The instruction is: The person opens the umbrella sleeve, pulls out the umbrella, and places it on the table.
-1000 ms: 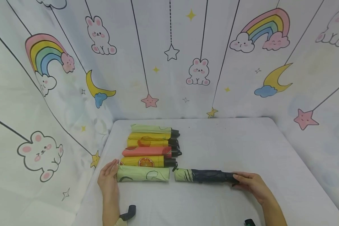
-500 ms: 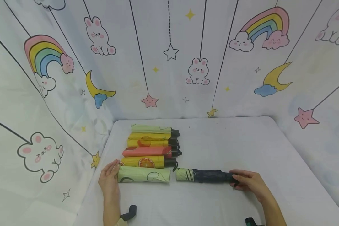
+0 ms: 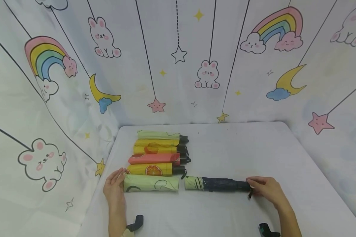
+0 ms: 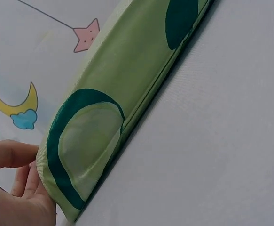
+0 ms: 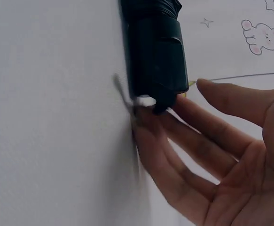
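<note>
A light green umbrella sleeve (image 3: 151,183) with avocado-like shapes lies flat on the table. At its left end my left hand (image 3: 114,188) pinches the edge; in the left wrist view the fingers (image 4: 12,154) lie at the sleeve's tip. In line with it, a small gap to the right, is a folded umbrella (image 3: 218,184), dark navy with a green end facing the sleeve. My right hand (image 3: 268,190) is at its black handle (image 5: 158,56). The fingertips touch the handle's end and its wrist strap, with the thumb held apart.
Behind the sleeve several folded umbrellas lie in a row: a yellow one (image 3: 149,169) with an orange slice, a red one (image 3: 154,159), more yellow, and a green one (image 3: 158,135) farthest back. Handles point right. A white patterned curtain (image 3: 181,82) hangs behind the white table (image 3: 240,154).
My right hand has loosened from the handle and moved slightly right, and the strap now shows hanging at the handle's end. The umbrella shifted slightly right earlier. My left hand stays at the sleeve.
</note>
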### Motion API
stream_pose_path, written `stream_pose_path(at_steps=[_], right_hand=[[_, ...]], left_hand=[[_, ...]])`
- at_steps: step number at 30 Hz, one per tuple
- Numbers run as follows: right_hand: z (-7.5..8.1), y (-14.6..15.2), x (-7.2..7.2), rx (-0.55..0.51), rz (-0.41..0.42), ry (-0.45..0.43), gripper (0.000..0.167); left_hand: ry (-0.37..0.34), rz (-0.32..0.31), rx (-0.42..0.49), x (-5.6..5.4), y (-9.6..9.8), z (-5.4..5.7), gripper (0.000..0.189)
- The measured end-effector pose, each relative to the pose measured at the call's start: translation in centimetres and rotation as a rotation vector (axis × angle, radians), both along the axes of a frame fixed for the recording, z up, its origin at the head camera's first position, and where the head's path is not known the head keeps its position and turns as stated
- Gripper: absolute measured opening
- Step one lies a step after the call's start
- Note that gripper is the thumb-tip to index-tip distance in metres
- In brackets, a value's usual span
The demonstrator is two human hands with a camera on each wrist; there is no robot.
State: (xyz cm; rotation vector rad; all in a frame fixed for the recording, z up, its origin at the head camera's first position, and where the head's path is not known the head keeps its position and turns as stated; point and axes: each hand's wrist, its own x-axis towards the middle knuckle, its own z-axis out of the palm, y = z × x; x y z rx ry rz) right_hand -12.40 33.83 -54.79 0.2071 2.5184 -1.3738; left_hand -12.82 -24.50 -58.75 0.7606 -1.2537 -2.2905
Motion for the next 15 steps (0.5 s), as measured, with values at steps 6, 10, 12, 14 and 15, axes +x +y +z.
stream_pose_path(at_steps=[6, 10, 12, 14, 15], right_hand=[[0.3, -0.3, 0.1, 0.137, 0.003, 0.045, 0.06], [0.6, -0.9, -0.1, 0.142, -0.007, 0.069, 0.064], [0.9, -1.3, -0.4, 0.133, -0.019, 0.081, 0.065], [1.3, -1.8, -0.6, 0.118, -0.025, 0.1, 0.066], [1.5, -2.1, -0.7, 0.108, -0.029, 0.107, 0.066]], left_hand=[[-0.019, -0.014, -0.009, 0.2, 0.0, 0.3, 0.04], [-0.014, -0.017, 0.0, 0.3, 0.0, 0.3, 0.041], [-0.01, -0.021, -0.005, 0.3, 0.0, 0.2, 0.042], [-0.005, -0.019, -0.007, 0.2, 0.0, 0.1, 0.043], [-0.004, -0.017, -0.012, 0.2, 0.0, 0.0, 0.043]])
